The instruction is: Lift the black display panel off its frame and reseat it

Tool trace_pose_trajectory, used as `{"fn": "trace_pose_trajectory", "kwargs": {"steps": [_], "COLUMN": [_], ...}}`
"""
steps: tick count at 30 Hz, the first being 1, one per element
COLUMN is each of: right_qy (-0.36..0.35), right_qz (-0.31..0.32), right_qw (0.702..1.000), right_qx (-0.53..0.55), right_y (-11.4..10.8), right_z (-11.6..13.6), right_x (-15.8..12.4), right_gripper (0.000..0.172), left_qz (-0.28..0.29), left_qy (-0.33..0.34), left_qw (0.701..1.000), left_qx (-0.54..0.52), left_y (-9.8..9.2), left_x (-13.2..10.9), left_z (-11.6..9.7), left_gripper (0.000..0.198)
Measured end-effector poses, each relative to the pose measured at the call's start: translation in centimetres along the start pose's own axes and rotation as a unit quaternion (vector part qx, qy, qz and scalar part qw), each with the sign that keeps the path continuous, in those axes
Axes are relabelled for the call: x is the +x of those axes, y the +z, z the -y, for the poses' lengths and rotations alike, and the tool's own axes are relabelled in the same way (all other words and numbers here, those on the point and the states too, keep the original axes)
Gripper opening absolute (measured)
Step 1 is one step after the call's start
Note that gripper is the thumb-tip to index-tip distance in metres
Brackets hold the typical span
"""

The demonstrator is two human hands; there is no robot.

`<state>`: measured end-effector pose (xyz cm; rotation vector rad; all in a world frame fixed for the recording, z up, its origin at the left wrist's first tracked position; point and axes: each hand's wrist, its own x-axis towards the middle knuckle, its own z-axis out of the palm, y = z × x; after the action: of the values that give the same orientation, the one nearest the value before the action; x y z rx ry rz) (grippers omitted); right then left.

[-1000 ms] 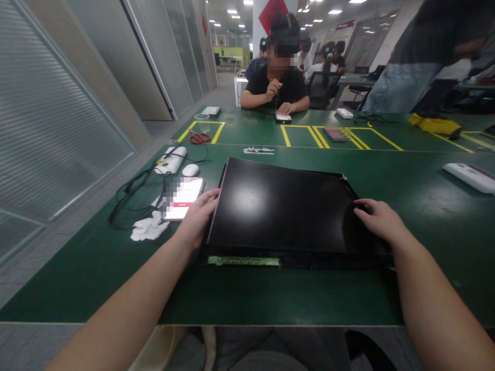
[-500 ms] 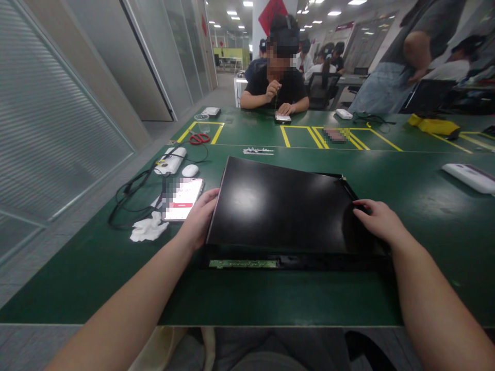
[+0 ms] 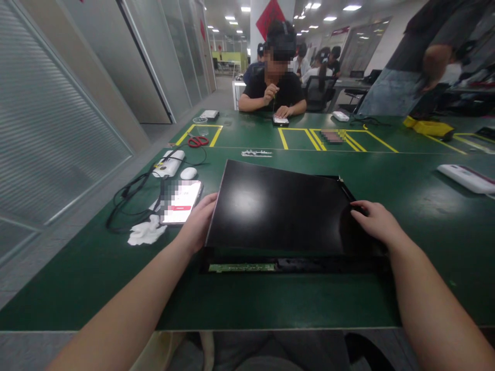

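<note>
A black glossy display panel (image 3: 278, 208) lies tilted over a dark frame on the green table (image 3: 247, 299), its near edge raised. A narrow green circuit strip (image 3: 242, 268) shows under that near edge. My left hand (image 3: 197, 222) grips the panel's left edge, fingers curled round it. My right hand (image 3: 377, 222) holds the panel's right edge, fingers bent over it.
Left of the panel lie a lit phone (image 3: 181, 201), a crumpled white cloth (image 3: 146, 233), black cables (image 3: 129, 198), a white mouse (image 3: 188, 173) and red scissors (image 3: 197, 140). A white device (image 3: 466, 178) lies at the right. A person (image 3: 276, 77) sits across the table; another stands at the far right.
The panel's near edge has lifted and slid slightly away, showing more of the frame beneath. Both hands stay on its edges. The standing person at the back right has shifted.
</note>
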<state>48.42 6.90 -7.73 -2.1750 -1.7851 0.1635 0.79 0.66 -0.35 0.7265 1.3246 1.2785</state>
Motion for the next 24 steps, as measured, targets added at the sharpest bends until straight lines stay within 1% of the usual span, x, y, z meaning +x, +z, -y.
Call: {"fn": "trace_pose_trajectory", "kwargs": {"steps": [5, 8, 11, 14, 16, 20, 24], "right_qy": [-0.018, -0.016, -0.003, 0.006, 0.008, 0.003, 0.003], "right_qz": [-0.006, -0.007, -0.001, 0.006, 0.008, 0.005, -0.003], "right_qw": [1.0, 1.0, 1.0, 1.0, 1.0, 1.0, 1.0], "right_qx": [-0.004, -0.004, 0.0, 0.005, 0.008, 0.014, 0.015], "right_y": [0.6, 0.5, 0.1, -0.3, -0.4, -0.3, -0.2], "right_z": [-0.6, -0.3, 0.4, 0.9, 1.0, 0.9, 0.8], "right_x": [0.2, 0.1, -0.3, -0.5, -0.6, -0.5, -0.4], "right_gripper": [0.044, 0.045, 0.044, 0.044, 0.044, 0.044, 0.047], "left_qz": [0.018, 0.02, 0.04, 0.082, 0.102, 0.092, 0.087], "left_qy": [0.007, 0.033, 0.039, 0.018, 0.019, 0.068, 0.083], "left_qw": [1.0, 0.999, 0.998, 0.994, 0.992, 0.993, 0.992], "left_qx": [0.002, 0.004, -0.018, -0.064, -0.075, -0.038, -0.032], "left_y": [-0.1, 0.0, 0.2, 0.3, 0.3, -0.2, -0.6], "left_x": [-0.1, -0.3, -0.5, -0.8, -1.1, -1.5, -1.6], "left_z": [0.0, -0.1, -0.3, -0.4, -0.4, -0.3, 0.2], "left_gripper": [0.053, 0.046, 0.041, 0.045, 0.05, 0.048, 0.043]}}
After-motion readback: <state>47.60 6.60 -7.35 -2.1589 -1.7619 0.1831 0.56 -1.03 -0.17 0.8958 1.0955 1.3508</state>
